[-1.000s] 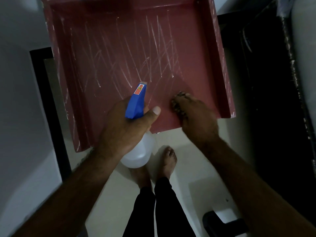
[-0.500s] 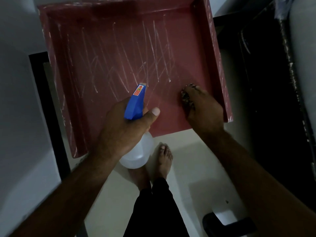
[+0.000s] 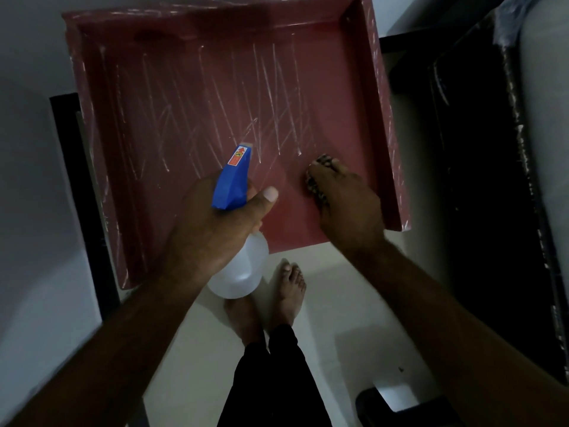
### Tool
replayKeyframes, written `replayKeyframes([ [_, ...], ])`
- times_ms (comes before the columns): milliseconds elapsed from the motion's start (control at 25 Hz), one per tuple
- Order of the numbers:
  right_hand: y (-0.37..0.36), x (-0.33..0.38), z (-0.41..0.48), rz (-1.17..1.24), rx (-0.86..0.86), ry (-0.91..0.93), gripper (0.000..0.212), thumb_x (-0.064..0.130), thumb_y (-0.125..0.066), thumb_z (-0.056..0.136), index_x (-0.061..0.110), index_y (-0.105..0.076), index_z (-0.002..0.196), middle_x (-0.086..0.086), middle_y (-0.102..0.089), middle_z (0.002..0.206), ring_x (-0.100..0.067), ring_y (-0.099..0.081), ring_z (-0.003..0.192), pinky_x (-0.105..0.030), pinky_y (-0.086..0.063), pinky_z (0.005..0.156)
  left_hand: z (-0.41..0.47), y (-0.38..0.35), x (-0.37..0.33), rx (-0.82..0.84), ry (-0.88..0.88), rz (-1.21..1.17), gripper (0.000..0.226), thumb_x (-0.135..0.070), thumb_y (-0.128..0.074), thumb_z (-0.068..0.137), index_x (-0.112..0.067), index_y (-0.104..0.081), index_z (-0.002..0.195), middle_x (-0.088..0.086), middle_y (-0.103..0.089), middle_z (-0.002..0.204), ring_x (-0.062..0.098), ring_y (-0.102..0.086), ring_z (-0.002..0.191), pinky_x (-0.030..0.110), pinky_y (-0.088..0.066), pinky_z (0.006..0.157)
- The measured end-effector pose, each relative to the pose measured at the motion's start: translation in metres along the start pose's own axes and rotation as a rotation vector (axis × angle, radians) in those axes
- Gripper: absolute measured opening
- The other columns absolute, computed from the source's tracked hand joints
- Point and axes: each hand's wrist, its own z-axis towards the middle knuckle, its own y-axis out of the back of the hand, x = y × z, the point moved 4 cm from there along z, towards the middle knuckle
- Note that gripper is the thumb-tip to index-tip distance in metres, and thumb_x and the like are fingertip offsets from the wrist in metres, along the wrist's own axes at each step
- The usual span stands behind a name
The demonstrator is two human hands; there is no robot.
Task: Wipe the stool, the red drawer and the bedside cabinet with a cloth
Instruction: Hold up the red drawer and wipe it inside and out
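Red scratched drawer (image 3: 191,97); 6 o'clock, left hand (image 3: 212,232) grips blue-topped clear spray bottle (image 3: 234,183); 4 o'clock, right hand (image 3: 349,204) clutches speckled cloth (image 3: 320,169).

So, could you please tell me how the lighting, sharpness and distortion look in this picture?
Head view: dim and underexposed, with the far right almost black; the red drawer shows its pale streaks clearly; the left hand and spray bottle are fairly sharp; the right hand and the cloth under it look softer; the wide lens seems to bow the drawer's sides slightly.
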Motion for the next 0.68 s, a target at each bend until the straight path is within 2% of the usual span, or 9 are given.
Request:
replayKeyframes([
  [80, -0.006, 0.01, -0.005, -0.009, 0.049, 0.147, 0.054, -0.001, -0.068, 0.087, 0.019, -0.063, 0.138, -0.008, -0.065, 0.14, -0.03, -0.063, 0.124, -0.042, -0.06, 0.083, 0.0, 0.003, -0.002, -0.02, 0.005, -0.011, 0.047, -0.039, -0.073, 0.086, 0.004, -0.055, 0.093, 0.027, -0.066, 0.079, 0.03, -0.072, 0.075, 0.041, -0.059, 0.081],
  [120, -0.006, 0.008, -0.004, -0.003, 0.064, 0.164, 0.056, -0.001, -0.069, 0.087, 0.02, -0.062, 0.139, -0.008, -0.064, 0.142, -0.03, -0.063, 0.126, -0.043, -0.06, 0.085, 0.0, 0.005, -0.003, -0.029, 0.006, -0.024, 0.046, -0.035, -0.073, 0.088, 0.005, -0.054, 0.095, 0.029, -0.065, 0.081, 0.032, -0.072, 0.076, 0.04, -0.06, 0.08],
  [240, 0.0, -0.018, 0.008, 0.041, 0.029, -0.029, 0.058, 0.003, -0.067, 0.091, 0.022, -0.058, 0.145, -0.007, -0.06, 0.147, -0.028, -0.06, 0.129, -0.047, -0.057, 0.099, 0.001, 0.011, -0.005, -0.054, -0.008, -0.018, 0.041, -0.032, -0.074, 0.088, 0.003, -0.054, 0.093, 0.029, -0.064, 0.08, 0.032, -0.072, 0.074, 0.049, -0.061, 0.082],
  [320, 0.003, -0.019, 0.011, 0.058, -0.025, -0.128, 0.056, 0.002, -0.068, 0.09, 0.019, -0.059, 0.143, -0.009, -0.061, 0.145, -0.029, -0.061, 0.127, -0.048, -0.056, 0.101, 0.001, 0.015, -0.007, -0.08, -0.017, 0.016, 0.029, -0.032, -0.074, 0.089, -0.009, -0.057, 0.088, 0.019, -0.068, 0.076, 0.028, -0.073, 0.073, 0.052, -0.06, 0.083],
  [360, 0.002, -0.01, 0.011, 0.055, -0.02, -0.098, 0.056, 0.0, -0.068, 0.088, 0.018, -0.06, 0.14, -0.01, -0.062, 0.142, -0.03, -0.063, 0.124, -0.047, -0.057, 0.097, 0.001, 0.015, -0.009, -0.089, -0.022, 0.021, 0.026, -0.032, -0.074, 0.09, -0.013, -0.058, 0.084, 0.015, -0.069, 0.074, 0.027, -0.073, 0.073, 0.051, -0.06, 0.084],
  [440, -0.006, 0.009, 0.008, 0.023, 0.042, 0.075, 0.059, -0.003, -0.067, 0.084, 0.018, -0.061, 0.138, -0.009, -0.064, 0.141, -0.03, -0.062, 0.123, -0.043, -0.06, 0.087, 0.001, 0.014, -0.01, -0.103, -0.027, 0.027, 0.026, -0.031, -0.073, 0.091, -0.01, -0.059, 0.084, 0.013, -0.07, 0.073, 0.026, -0.073, 0.073, 0.049, -0.06, 0.084],
  [520, -0.007, 0.013, 0.007, 0.011, 0.119, 0.217, 0.064, -0.002, -0.068, 0.083, 0.021, -0.058, 0.142, -0.007, -0.061, 0.145, -0.029, -0.059, 0.13, -0.043, -0.059, 0.087, 0.0, 0.014, -0.011, -0.114, -0.02, 0.025, 0.031, -0.032, -0.073, 0.091, -0.005, -0.058, 0.088, 0.013, -0.07, 0.073, 0.025, -0.073, 0.073, 0.05, -0.06, 0.084],
  [600, -0.002, -0.004, 0.016, 0.036, 0.104, 0.168, 0.061, -0.001, -0.067, 0.086, 0.022, -0.057, 0.142, -0.007, -0.062, 0.144, -0.03, -0.061, 0.127, -0.046, -0.06, 0.09, 0.0, 0.013, -0.011, -0.115, -0.015, 0.002, 0.034, -0.031, -0.074, 0.09, -0.002, -0.056, 0.09, 0.015, -0.068, 0.072, 0.027, -0.073, 0.072, 0.054, -0.059, 0.084],
  [680, 0.006, -0.024, 0.024, 0.073, 0.017, 0.003, 0.053, 0.003, -0.066, 0.091, 0.02, -0.06, 0.14, -0.008, -0.064, 0.14, -0.03, -0.064, 0.122, -0.049, -0.058, 0.095, -0.001, 0.013, -0.012, -0.112, -0.02, 0.007, 0.034, -0.031, -0.075, 0.089, -0.003, -0.056, 0.089, 0.016, -0.068, 0.072, 0.027, -0.073, 0.071, 0.055, -0.059, 0.083],
])
